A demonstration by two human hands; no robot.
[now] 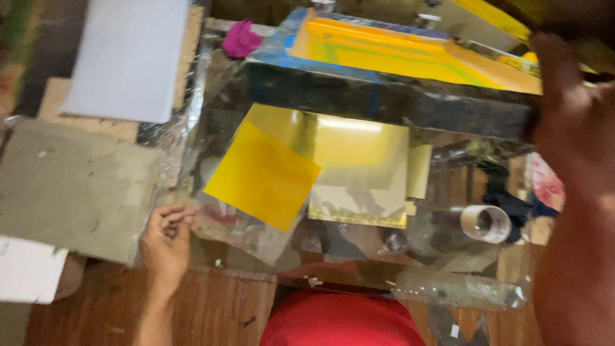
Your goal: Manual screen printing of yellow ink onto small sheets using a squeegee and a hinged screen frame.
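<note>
My right hand (570, 122) grips the right end of a dark printing screen frame (384, 99), which is tilted up off the glass tabletop (448, 288). Yellow ink (410, 54) covers the mesh inside the frame. Under the raised frame lies a shiny gold sheet (362, 173). A clear sheet bearing a yellow printed square (262, 176) lies skewed across its left part. My left hand (166, 240) is at the lower left, fingers curled at the clear sheet's left edge; blur hides whether they pinch it.
A white sheet (128, 57) and a grey board (70, 186) lie to the left. A magenta cloth (240, 38) sits at the back. A tape roll (487, 223) is under the glass at right. Red fabric (339, 320) shows at the bottom.
</note>
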